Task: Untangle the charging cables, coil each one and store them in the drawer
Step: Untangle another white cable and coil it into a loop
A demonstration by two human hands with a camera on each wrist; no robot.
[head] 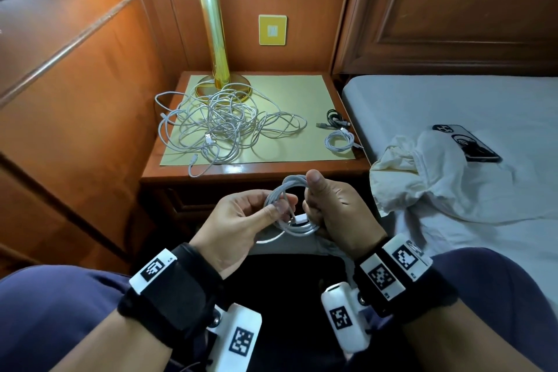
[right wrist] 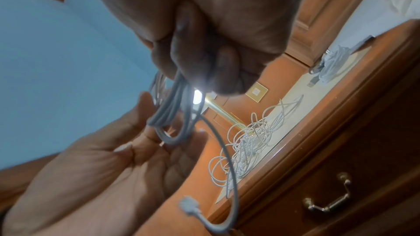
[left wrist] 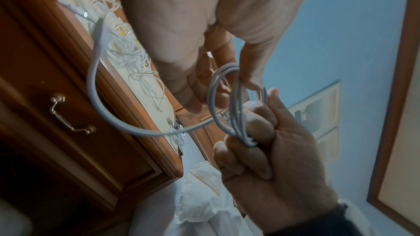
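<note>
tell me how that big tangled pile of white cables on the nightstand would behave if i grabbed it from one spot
The tangled pile looks thin and floppy, so it would likely sag and trail loops. Its strands cross many times, so most would probably lift together. Loops lie round the lamp base and might snag it.

- One white cable coil (head: 291,208) held between two hands: left hand (head: 241,220), right hand (head: 338,208).
- One tangled heap of white cables (head: 223,124) on the worktop (head: 302,93); how many cables are in it cannot be told.
- Two coiled cables beside it: one white coil (head: 339,140), one dark coil (head: 335,118).
- One lamp (head: 211,39).
- One phone (head: 468,143) and one crumpled white cloth (head: 422,178) on the bed (head: 483,100).
- One drawer handle (left wrist: 70,114).
</note>
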